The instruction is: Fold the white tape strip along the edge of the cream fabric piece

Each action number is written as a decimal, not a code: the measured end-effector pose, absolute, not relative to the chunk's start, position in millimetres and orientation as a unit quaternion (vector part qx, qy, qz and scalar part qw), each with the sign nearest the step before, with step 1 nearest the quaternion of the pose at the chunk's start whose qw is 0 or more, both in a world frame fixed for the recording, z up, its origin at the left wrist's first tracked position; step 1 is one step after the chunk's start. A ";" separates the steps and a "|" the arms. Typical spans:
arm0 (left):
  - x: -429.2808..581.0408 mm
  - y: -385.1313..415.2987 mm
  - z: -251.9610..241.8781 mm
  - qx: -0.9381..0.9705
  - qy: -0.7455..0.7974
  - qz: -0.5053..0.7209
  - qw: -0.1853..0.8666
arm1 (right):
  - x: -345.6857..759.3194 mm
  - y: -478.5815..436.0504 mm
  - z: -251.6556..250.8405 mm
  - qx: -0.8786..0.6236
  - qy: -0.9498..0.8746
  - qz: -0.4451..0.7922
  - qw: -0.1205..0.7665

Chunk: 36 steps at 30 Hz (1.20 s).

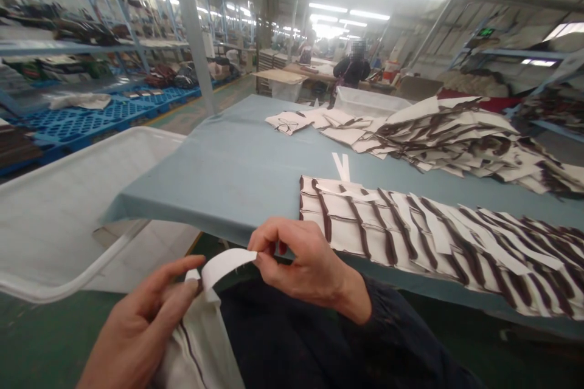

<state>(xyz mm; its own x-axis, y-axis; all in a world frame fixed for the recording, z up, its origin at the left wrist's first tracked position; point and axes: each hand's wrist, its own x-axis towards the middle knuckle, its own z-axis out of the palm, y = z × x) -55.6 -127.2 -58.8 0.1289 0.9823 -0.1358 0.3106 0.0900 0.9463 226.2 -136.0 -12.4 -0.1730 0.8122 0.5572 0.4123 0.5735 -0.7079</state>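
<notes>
My left hand [150, 310] grips a bundle of off-white fabric pieces [207, 340] with dark edges, thumb and fingers closed near its top end. A white strip [230, 262] arches from the top of that bundle toward the right. Its far end is pinched between the thumb and fingertips of my right hand [298, 261]. Whether the strip is paper or cloth I cannot tell. Just past my right hand, rows of white and dark-brown fabric pieces [337, 234] lie overlapped along the table, with several white strips laid over them.
The table [228, 164] has a blue-grey cover. Two white strips [341, 167] lie on it, and a heap of fabric pieces [447, 134] with eyeglasses [286, 126] stands behind. To the left is a white bin [150, 140]. A person [353, 70] is farther back.
</notes>
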 end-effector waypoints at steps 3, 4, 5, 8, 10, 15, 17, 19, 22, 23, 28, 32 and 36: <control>-53.6 -126.8 -58.8 0.650 0.553 0.356 0.380 | 220.7 -139.1 -2.8 -0.478 -0.734 0.208 0.436; -50.8 -127.2 -58.9 0.676 0.539 0.355 0.356 | 218.4 -139.5 0.8 -0.495 -0.735 0.218 0.410; -46.8 -127.4 -58.9 0.701 0.520 0.355 0.334 | 216.0 -139.7 4.7 -0.512 -0.735 0.230 0.381; -30.2 -126.3 -55.9 0.763 0.447 0.367 0.289 | 209.8 -139.1 17.2 -0.551 -0.726 0.291 0.291; -20.8 -124.6 -50.5 0.783 0.410 0.361 0.296 | 208.8 -137.2 24.6 -0.556 -0.704 0.364 0.251; -25.4 -126.0 -41.2 0.774 0.347 0.300 0.436 | 221.5 -125.1 29.8 -0.471 -0.620 0.603 0.176; -35.4 -129.0 -43.6 0.743 0.354 0.271 0.499 | 227.6 -120.1 25.2 -0.425 -0.588 0.670 0.157; -43.9 -132.8 -45.9 0.701 0.362 0.244 0.564 | 230.5 -117.1 18.7 -0.377 -0.555 0.728 0.142; -48.2 -139.3 -41.9 0.631 0.389 0.209 0.638 | 229.0 -116.7 9.6 -0.316 -0.511 0.789 0.129; -47.6 -141.5 -38.6 0.611 0.404 0.203 0.649 | 228.1 -117.3 7.2 -0.302 -0.502 0.800 0.130; -42.2 -150.1 -25.3 0.566 0.451 0.201 0.660 | 230.2 -123.7 -9.0 -0.279 -0.466 0.818 0.188; -42.7 -152.3 -30.1 0.559 0.456 0.222 0.656 | 227.4 -136.3 -41.3 -0.318 -0.436 0.773 0.333; -44.6 -152.2 -44.1 0.562 0.451 0.248 0.647 | 205.0 -156.5 -76.4 -0.385 -0.440 0.675 0.449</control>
